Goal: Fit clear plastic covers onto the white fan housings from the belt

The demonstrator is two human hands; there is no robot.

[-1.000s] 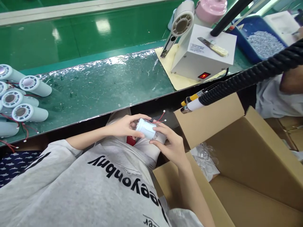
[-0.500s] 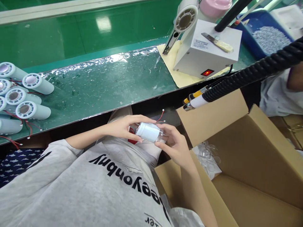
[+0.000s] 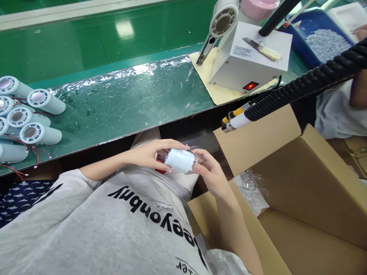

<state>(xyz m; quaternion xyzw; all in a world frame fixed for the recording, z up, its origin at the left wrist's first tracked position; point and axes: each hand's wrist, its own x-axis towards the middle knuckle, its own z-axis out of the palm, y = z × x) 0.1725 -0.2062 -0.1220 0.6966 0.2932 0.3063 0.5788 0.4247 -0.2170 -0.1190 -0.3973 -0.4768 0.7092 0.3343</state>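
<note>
Green worktop (image 3: 129, 97), glossy green surface (image 3: 71, 49) beyond, reflected white light (image 3: 124, 29).

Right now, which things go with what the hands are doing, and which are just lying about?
Seems part of the job:
blue cylinder, in the left hand and right hand
clear plastic at its end
similar cylinders on the bench

Probably just lying about:
knife on the white box
pink thing behind it

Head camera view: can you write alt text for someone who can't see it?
A person's left hand and right hand hold a pale blue cylinder over their lap. Similar cylinders lie on a green bench at left; an open cardboard box stands at right.
</note>
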